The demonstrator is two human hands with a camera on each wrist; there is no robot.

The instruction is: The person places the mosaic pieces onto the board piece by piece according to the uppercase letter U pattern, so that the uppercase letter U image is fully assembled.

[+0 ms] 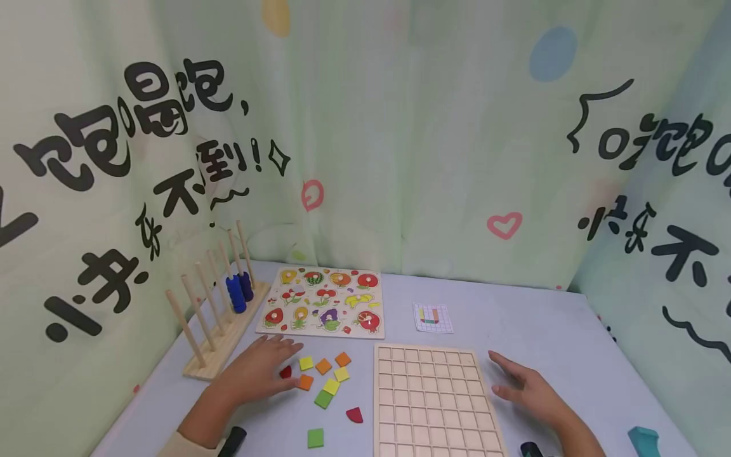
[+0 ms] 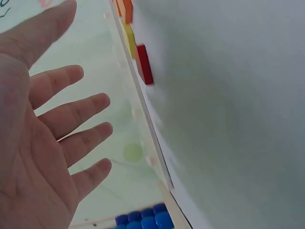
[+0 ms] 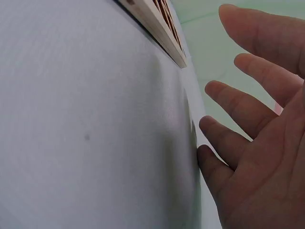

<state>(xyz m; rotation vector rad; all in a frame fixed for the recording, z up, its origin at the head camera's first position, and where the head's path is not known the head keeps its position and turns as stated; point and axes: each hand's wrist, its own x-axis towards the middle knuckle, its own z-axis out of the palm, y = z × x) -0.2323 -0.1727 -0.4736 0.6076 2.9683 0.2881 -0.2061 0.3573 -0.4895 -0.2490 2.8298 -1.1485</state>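
My left hand hovers with spread fingers at the left of a scatter of small tiles; the left wrist view shows its palm holding nothing. Around its thumb lie a red quarter-round piece, partly hidden by the hand, and an orange tile. Yellow tiles, more orange tiles and a green tile lie just to the right. Another green tile and a second red piece lie nearer. My right hand, fingers loosely extended and holding nothing, is beside the right edge of a wooden grid board.
A wooden peg rack with blue beads stands at the left. Behind the tiles lies a fruit puzzle board. A small pattern card lies beyond the grid board. A teal block sits at the front right. Printed curtains surround the table.
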